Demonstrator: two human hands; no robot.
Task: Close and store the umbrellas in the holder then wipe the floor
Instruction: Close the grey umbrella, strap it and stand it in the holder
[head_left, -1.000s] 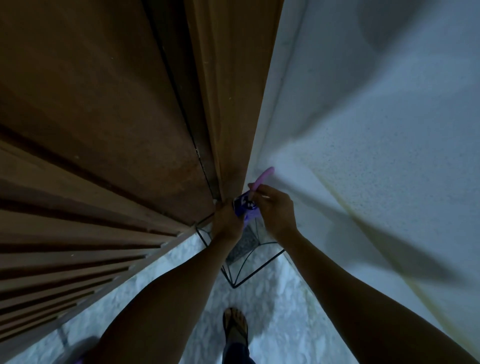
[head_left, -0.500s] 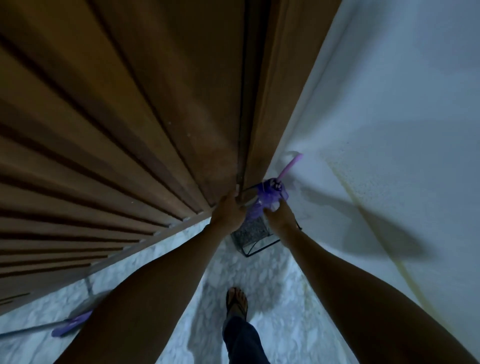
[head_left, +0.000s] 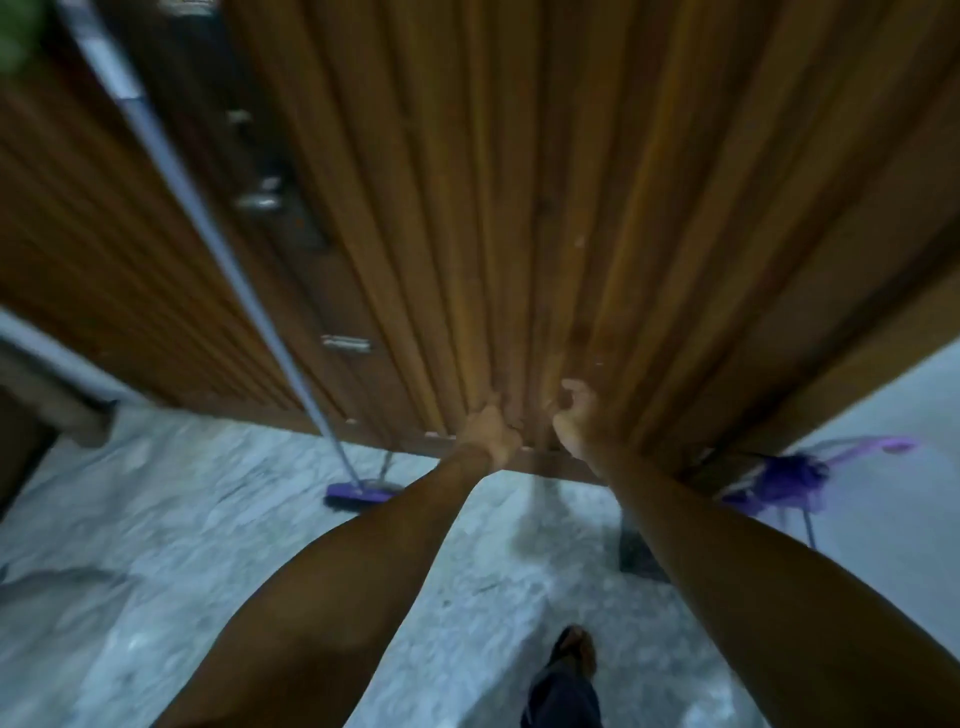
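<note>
Blurred view down onto pale marbled floor (head_left: 156, 519) and ribbed wooden door (head_left: 545, 208) filling upper frame. Both arms stretched forward at centre: left hand (head_left: 491, 428) with fingers curled, holding nothing visible; right hand (head_left: 576, 421) just beside it, fingers loosely bent, thumb raised, also holding nothing. At right edge, purple umbrella (head_left: 795, 475) standing in wire holder (head_left: 808, 525) against white wall (head_left: 893, 467), handle pointing right. At left centre, purple mop head (head_left: 358, 492) on floor, long pale pole (head_left: 208, 234) slanting to upper left. Sandalled foot (head_left: 574, 647) at bottom centre.
</note>
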